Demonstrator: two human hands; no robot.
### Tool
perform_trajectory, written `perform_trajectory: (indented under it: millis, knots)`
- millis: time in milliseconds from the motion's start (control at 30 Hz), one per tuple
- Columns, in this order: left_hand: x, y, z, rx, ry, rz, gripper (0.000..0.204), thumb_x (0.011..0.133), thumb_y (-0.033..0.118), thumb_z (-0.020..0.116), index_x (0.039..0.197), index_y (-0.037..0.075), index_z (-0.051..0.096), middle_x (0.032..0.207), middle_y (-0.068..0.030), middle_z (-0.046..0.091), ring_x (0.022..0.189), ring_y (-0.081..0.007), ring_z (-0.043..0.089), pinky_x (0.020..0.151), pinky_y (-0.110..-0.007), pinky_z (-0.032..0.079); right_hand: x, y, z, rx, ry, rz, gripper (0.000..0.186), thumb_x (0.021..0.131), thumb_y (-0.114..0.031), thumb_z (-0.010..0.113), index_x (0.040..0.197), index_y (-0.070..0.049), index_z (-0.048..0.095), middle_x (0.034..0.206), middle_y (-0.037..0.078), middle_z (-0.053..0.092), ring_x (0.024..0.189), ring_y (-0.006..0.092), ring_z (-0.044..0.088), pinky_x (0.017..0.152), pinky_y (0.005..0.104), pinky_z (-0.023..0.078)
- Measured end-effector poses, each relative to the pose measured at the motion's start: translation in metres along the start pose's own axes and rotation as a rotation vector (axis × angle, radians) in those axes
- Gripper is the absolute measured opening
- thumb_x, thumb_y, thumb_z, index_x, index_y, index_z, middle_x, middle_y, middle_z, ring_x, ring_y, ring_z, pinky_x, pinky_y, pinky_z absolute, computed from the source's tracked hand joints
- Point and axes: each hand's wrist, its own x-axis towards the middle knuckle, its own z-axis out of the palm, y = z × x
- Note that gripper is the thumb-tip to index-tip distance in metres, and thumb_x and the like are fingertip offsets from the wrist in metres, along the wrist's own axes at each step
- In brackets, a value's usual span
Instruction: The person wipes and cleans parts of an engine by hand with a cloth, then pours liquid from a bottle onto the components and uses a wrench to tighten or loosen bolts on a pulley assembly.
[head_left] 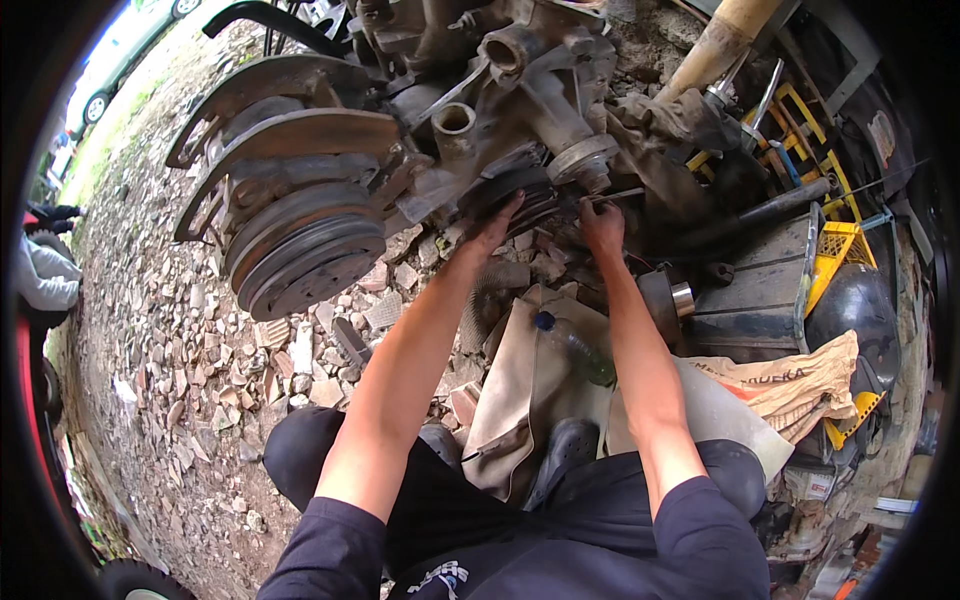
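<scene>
1. Machinery first: big rusty axle assembly (470,110) lies on rubble ground (170,340), grooved brake drum (305,250) at its left end.
2. Below it, tan cloth (520,390) carries a plastic bottle (575,350).
3. Left hand (495,228) presses flat, fingers stretched, onto the dark ribbed part (520,190) under the assembly.
4. Right hand (602,225) pinches a thin metal rod (618,195) beside it, fingers curled tight.

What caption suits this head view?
Left hand and right hand work on a rusty vehicle axle assembly over rubble.
</scene>
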Motion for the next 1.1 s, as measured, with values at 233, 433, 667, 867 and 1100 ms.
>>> perform_trajectory:
  millis: [233,433,667,867,1100]
  knots:
    - [-0.007,-0.010,0.000,0.012,-0.143,0.079,0.116,0.073,0.081,0.053,0.153,0.011,0.004,0.157,-0.0143,0.011,0.143,-0.0297,0.018,0.113,-0.049,0.022,-0.011,-0.028,0.005,0.115,0.039,-0.193,0.029,0.086,-0.025,0.066,0.095,0.002,0.068,0.085,0.017,0.070,0.082,0.0288,0.067,0.076,0.0379,0.049]
    - [-0.029,-0.002,0.004,0.103,-0.239,0.169,0.127,0.066,0.079,0.063,0.151,0.005,0.005,0.157,-0.0162,0.011,0.142,-0.0300,0.020,0.112,-0.047,0.027,0.012,-0.031,-0.008,0.155,-0.224,-0.261,0.021,0.085,-0.017,0.066,0.098,0.000,0.066,0.092,0.012,0.069,0.083,0.0257,0.066,0.079,0.0381,0.049]
    - [-0.018,-0.009,0.003,0.205,-0.133,0.057,0.127,0.066,0.075,0.067,0.150,-0.001,0.009,0.155,-0.0196,0.015,0.142,-0.0310,0.021,0.112,-0.041,0.027,0.023,-0.046,-0.005,-0.129,-0.297,-0.301,0.026,0.087,-0.015,0.064,0.109,-0.003,0.063,0.102,0.013,0.066,0.095,0.0244,0.062,0.084,0.0364,0.047]
    - [-0.030,0.004,0.009,0.077,-0.325,0.230,0.136,0.062,0.081,0.065,0.149,-0.004,0.005,0.156,-0.0214,0.011,0.144,-0.0307,0.015,0.115,-0.041,0.022,0.022,0.019,-0.001,0.282,-0.170,-0.420,0.030,0.085,-0.028,0.063,0.109,-0.010,0.067,0.087,0.025,0.066,0.081,0.0408,0.066,0.071,0.0426,0.052]
    - [-0.023,-0.006,-0.001,0.205,-0.103,0.079,0.139,0.058,0.084,0.064,0.149,-0.003,0.003,0.155,-0.0216,0.012,0.144,-0.0308,0.016,0.116,-0.041,0.019,-0.009,-0.017,-0.036,0.326,-0.134,-0.061,0.024,0.089,-0.020,0.062,0.093,0.002,0.070,0.079,0.010,0.070,0.073,0.0182,0.063,0.070,0.0345,0.049]
